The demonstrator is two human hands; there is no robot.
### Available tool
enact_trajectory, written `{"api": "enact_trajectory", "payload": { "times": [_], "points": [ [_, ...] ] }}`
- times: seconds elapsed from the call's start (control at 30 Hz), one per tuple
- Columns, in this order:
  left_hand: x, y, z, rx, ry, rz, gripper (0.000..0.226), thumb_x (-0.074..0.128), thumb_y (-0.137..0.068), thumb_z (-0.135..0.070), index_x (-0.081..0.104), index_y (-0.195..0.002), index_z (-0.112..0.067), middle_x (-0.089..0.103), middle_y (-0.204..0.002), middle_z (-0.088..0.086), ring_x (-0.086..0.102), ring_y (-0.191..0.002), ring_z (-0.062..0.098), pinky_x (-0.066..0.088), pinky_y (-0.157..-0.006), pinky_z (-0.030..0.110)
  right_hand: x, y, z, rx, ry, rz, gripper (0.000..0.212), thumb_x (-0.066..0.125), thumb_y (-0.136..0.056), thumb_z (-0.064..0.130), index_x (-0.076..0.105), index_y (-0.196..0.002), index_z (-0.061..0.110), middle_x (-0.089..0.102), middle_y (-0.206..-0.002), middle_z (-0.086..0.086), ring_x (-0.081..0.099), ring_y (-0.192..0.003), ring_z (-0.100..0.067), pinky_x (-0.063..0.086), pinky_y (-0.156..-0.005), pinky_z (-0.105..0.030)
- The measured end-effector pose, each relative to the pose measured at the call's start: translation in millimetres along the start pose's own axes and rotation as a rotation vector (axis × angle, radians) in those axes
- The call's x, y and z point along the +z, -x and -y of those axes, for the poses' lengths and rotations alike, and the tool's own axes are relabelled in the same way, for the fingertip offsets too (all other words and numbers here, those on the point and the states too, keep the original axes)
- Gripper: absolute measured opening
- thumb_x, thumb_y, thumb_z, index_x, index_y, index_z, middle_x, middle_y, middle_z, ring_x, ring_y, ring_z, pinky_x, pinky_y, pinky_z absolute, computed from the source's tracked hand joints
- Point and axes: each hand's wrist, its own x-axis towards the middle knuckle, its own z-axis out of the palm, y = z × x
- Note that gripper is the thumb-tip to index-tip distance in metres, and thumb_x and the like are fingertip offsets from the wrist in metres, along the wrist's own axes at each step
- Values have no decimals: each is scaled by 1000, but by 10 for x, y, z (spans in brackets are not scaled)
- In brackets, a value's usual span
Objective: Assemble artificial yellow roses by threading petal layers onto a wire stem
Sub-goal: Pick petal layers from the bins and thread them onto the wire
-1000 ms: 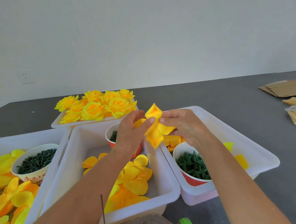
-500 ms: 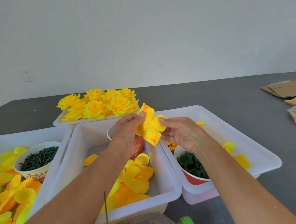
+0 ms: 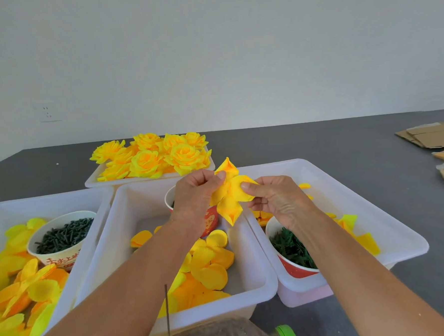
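Both hands hold one yellow petal layer [image 3: 230, 196] above the middle white tub [image 3: 257, 259]. My left hand [image 3: 195, 195] pinches its left lobes between thumb and fingers. My right hand [image 3: 275, 201] pinches its right lobe with the thumb on top. The layer spreads into several pointed lobes. A thin dark wire stem [image 3: 167, 314] stands upright at the bottom centre, below the hands and apart from them. Loose yellow petals [image 3: 209, 270] lie in the middle tub.
Finished yellow roses [image 3: 152, 156] fill a white tray at the back. The left tub [image 3: 0, 210] holds petals and a bowl of dark green pieces [image 3: 64, 234]. The right tub [image 3: 347, 199] holds a red cup of green pieces [image 3: 290, 246]. Flattened cardboard [image 3: 432, 134] lies far right.
The petal layer has been spread from a bunched shape into open lobes. Both hands have shifted slightly lower and regripped it on either side.
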Motion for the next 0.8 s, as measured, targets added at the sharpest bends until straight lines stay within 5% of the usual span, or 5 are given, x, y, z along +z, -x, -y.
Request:
{"api": "enact_trajectory", "payload": {
  "times": [0.13,0.23,0.33,0.6,0.8],
  "points": [
    [19,1,15,49,-137,8,6,71,-82,-19,67,-78,-14,67,-84,9,58,-81,22,49,-70,33,16,-6,-25,-85,36,-68,17,76,-73,15,63,-63,9,66,-58,-4,60,-50,-13,49,-55,-25],
    [11,-23,28,224,-403,-126,27,77,-76,-25,65,-97,-15,64,-97,0,56,-87,16,47,-77,30,15,-12,-13,-167,8,-148,20,77,-73,15,62,-60,10,62,-53,0,58,-46,-11,49,-56,-25],
    [14,13,9,407,-460,-187,21,76,-76,-29,61,-76,-16,58,-71,-7,50,-65,4,41,-62,17,30,-9,-18,-276,35,-188,29,77,-73,11,57,-53,14,54,-45,8,55,-42,-8,47,-50,-19],
    [65,67,-7,-113,21,169,17,68,-83,-19,65,-73,-5,67,-62,5,63,-49,15,52,-47,21,70,18,-62,-619,371,-152,42,82,-68,15,46,-49,20,38,-43,12,31,-43,-3,27,-44,-13],
    [46,55,-73,-214,261,208,17,53,-89,0,64,-77,2,66,-62,12,65,-53,18,55,-51,24,64,45,-10,-512,185,-9,30,80,-66,19,53,-53,13,49,-47,12,39,-46,-3,35,-48,-14]
  ]
}}
